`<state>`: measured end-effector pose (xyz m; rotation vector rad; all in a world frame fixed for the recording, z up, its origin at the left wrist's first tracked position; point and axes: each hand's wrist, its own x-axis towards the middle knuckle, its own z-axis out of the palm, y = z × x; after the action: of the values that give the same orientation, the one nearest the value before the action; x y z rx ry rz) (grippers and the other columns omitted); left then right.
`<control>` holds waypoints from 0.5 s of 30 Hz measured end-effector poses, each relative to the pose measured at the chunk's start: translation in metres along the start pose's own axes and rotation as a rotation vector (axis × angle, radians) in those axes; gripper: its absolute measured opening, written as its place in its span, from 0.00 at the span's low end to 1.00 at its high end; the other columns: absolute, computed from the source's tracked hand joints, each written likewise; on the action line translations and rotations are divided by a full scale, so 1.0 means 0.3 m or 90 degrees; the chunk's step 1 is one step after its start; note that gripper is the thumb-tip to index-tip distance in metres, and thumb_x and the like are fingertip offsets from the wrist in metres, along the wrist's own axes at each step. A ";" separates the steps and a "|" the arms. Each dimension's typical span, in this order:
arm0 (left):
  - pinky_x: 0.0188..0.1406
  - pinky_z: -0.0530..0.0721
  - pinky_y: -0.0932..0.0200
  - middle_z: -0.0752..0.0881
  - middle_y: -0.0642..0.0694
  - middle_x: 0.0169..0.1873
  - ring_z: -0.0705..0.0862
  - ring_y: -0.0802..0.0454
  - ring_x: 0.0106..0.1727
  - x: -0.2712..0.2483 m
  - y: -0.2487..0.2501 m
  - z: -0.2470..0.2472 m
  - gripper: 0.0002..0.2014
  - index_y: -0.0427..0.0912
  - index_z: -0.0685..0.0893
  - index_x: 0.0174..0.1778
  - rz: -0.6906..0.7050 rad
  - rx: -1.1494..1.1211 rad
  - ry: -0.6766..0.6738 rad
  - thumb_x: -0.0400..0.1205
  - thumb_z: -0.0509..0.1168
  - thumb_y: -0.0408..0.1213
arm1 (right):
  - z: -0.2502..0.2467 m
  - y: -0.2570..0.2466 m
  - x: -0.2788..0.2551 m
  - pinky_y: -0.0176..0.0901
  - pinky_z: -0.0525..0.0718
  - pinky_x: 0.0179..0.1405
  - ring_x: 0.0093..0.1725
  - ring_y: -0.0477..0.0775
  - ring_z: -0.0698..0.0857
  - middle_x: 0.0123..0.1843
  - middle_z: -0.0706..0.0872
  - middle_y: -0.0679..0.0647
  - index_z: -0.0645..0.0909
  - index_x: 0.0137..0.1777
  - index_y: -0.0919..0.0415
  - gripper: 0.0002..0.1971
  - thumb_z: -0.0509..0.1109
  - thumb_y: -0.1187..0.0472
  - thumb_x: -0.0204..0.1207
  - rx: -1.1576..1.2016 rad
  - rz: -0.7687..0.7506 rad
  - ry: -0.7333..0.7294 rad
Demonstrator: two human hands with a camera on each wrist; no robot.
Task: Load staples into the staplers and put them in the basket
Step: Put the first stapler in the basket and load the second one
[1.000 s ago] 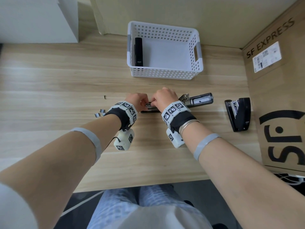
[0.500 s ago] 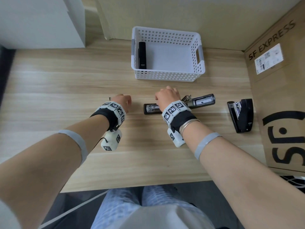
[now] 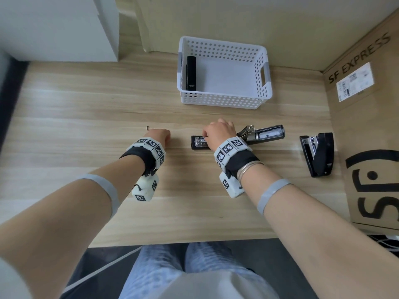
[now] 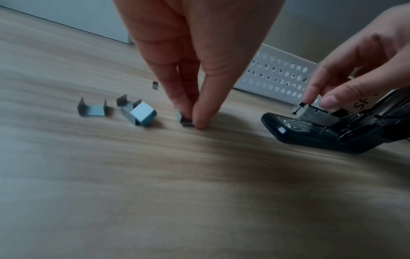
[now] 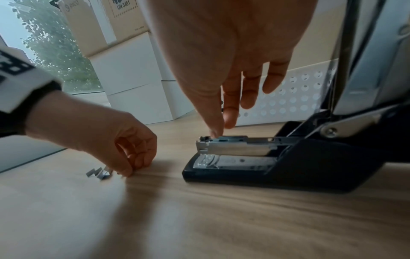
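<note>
A black stapler (image 3: 262,134) lies hinged open mid-table, its metal magazine (image 5: 235,145) showing above the base (image 4: 310,138). My right hand (image 5: 221,130) pinches the front end of that magazine between thumb and forefinger. My left hand (image 4: 193,121) is to the stapler's left, with thumb and fingertips pinching a small staple block (image 4: 184,121) that sits on the wood. More staple pieces (image 4: 142,113) lie just left of it. A second stapler (image 3: 317,154) lies partly open at the right. The white basket (image 3: 224,102) behind holds one black stapler (image 3: 191,73).
A tall cardboard box (image 3: 367,126) stands along the table's right edge, close to the second stapler. A white cabinet (image 3: 60,26) stands at the back left. One stray staple (image 3: 148,127) lies beyond my left hand. The table's front edge runs near my lap.
My left hand has left the open stapler and moved left to the loose staples, where it now pinches a block. The right hand has stayed on the stapler's magazine.
</note>
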<state>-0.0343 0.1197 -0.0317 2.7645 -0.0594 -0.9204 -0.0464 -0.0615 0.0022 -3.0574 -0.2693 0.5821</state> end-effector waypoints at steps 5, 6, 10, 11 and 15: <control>0.44 0.77 0.56 0.81 0.39 0.51 0.81 0.37 0.53 0.000 0.011 0.027 0.16 0.38 0.82 0.55 0.067 -0.067 0.048 0.74 0.59 0.22 | -0.002 0.002 -0.010 0.50 0.69 0.64 0.66 0.57 0.74 0.60 0.85 0.50 0.85 0.57 0.50 0.10 0.65 0.60 0.81 0.030 -0.019 0.000; 0.45 0.77 0.55 0.80 0.37 0.52 0.81 0.37 0.53 -0.002 0.021 0.030 0.16 0.39 0.83 0.55 0.077 -0.084 0.068 0.74 0.59 0.22 | -0.004 0.001 -0.011 0.49 0.69 0.64 0.66 0.57 0.74 0.60 0.85 0.50 0.85 0.57 0.50 0.10 0.65 0.61 0.81 0.035 -0.023 0.002; 0.58 0.77 0.56 0.79 0.38 0.60 0.80 0.41 0.58 -0.010 0.071 0.025 0.20 0.42 0.85 0.58 0.122 -0.139 0.127 0.75 0.58 0.21 | -0.007 -0.002 -0.013 0.49 0.69 0.65 0.67 0.56 0.74 0.61 0.85 0.49 0.85 0.58 0.50 0.10 0.64 0.58 0.81 0.061 -0.037 -0.008; 0.57 0.77 0.58 0.80 0.39 0.60 0.81 0.41 0.57 -0.010 0.083 0.020 0.20 0.43 0.85 0.58 0.135 -0.154 0.138 0.75 0.58 0.21 | -0.006 -0.004 -0.014 0.49 0.69 0.66 0.67 0.56 0.74 0.61 0.85 0.50 0.85 0.58 0.51 0.10 0.64 0.58 0.82 0.068 -0.039 -0.011; 0.55 0.80 0.56 0.85 0.38 0.54 0.85 0.40 0.52 -0.022 0.141 -0.004 0.18 0.39 0.85 0.56 0.202 -0.221 0.158 0.74 0.60 0.21 | -0.004 -0.017 -0.015 0.49 0.70 0.65 0.66 0.56 0.74 0.61 0.86 0.50 0.85 0.61 0.51 0.12 0.65 0.55 0.81 0.083 -0.042 -0.007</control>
<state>-0.0375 0.0794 -0.0172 2.4289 -0.2607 -0.4546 -0.0509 -0.0572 0.0051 -2.9090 -0.3172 0.5881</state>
